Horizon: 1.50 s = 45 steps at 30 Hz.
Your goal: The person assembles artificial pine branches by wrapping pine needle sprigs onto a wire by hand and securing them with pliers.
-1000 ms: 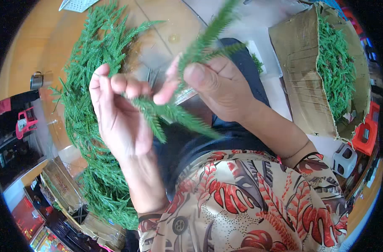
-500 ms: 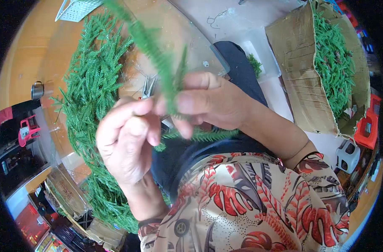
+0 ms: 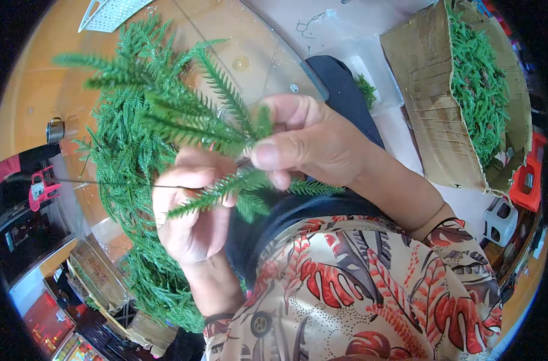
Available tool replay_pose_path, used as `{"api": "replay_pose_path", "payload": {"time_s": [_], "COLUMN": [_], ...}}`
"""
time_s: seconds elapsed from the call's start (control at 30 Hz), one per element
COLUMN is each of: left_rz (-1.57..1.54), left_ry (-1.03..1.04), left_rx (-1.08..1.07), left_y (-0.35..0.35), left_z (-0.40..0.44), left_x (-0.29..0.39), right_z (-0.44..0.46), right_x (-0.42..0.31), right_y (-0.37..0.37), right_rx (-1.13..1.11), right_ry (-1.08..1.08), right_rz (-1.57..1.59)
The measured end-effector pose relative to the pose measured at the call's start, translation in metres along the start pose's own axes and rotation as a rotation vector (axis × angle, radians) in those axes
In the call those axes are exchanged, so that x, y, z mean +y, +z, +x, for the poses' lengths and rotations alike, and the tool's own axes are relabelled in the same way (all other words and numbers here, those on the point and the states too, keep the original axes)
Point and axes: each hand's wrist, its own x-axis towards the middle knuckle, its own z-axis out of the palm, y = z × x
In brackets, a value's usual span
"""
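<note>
A green artificial pine branch (image 3: 189, 117) with several sprigs spreads up and left over the lap. My right hand (image 3: 316, 141) pinches its stem between thumb and fingers. Just left of it, my left hand (image 3: 195, 207) is closed around a thin dark wire (image 3: 105, 182) that sticks out to the left. A lower sprig (image 3: 205, 197) crosses in front of the left fingers. Where wire and stem meet is partly hidden by the fingers. Behind the left hand lies a long heap of green branches (image 3: 120, 156).
On the right, a cardboard box (image 3: 421, 90) holds more green branches (image 3: 478, 90). A white tray (image 3: 388, 81) with a small sprig sits beside the box. A white basket (image 3: 111, 15) and a metal cup (image 3: 55, 130) are at the left on the wooden table (image 3: 39, 90).
The branch has swung over to spread up and left, with more sprigs in view. My left hand has dropped slightly and moved right, and a wire now extends from it.
</note>
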Motion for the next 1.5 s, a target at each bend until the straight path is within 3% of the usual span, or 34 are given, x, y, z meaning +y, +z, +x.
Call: {"api": "replay_pose_path", "payload": {"time_s": [0.1, 0.23, 0.27, 0.33, 0.63, 0.67, 0.77, 1.0, 1.1, 1.27, 1.33, 1.5], "left_rz": [-0.082, -0.082, -0.069, 0.028, 0.028, 0.053, 0.145, 0.314, 0.235, 0.264, 0.362, 0.32], "left_ry": [-0.044, -0.119, -0.081, -0.04, -0.145, -0.173, -0.136, -0.087, -0.072, -0.058, -0.093, -0.159], "left_rx": [0.165, 0.227, 0.098, 0.086, 0.079, 0.175, 0.065, 0.108, 0.138, 0.106, 0.342, 0.287], "left_y": [-0.007, -0.006, -0.016, -0.022, -0.012, -0.004, -0.011, -0.017, -0.02, -0.021, -0.006, -0.017], "left_z": [-0.013, -0.013, -0.015, -0.016, -0.005, -0.005, 0.002, -0.012, -0.014, -0.019, -0.02, -0.024], "left_x": [-0.003, 0.001, -0.001, -0.002, 0.001, 0.0, -0.006, -0.006, -0.006, -0.009, -0.007, -0.008], "right_z": [-0.003, -0.006, -0.007, -0.006, -0.006, -0.006, -0.006, -0.004, -0.005, -0.002, -0.001, -0.003], "right_x": [-0.005, -0.005, -0.005, -0.004, -0.001, 0.0, 0.005, 0.009, 0.009, 0.014, 0.016, 0.013], "right_y": [0.005, 0.008, 0.009, 0.01, 0.005, 0.003, -0.002, -0.002, 0.001, 0.005, 0.005, 0.005], "right_rx": [0.041, 0.018, 0.022, 0.032, 0.009, 0.004, -0.025, -0.025, 0.006, 0.009, -0.002, -0.01], "right_ry": [0.015, 0.047, 0.048, 0.048, 0.049, 0.047, 0.016, 0.007, 0.103, 0.054, 0.033, 0.083], "right_rz": [-0.097, -0.138, -0.157, -0.191, -0.261, -0.284, -0.338, -0.4, -0.163, -0.202, -0.178, -0.166]}}
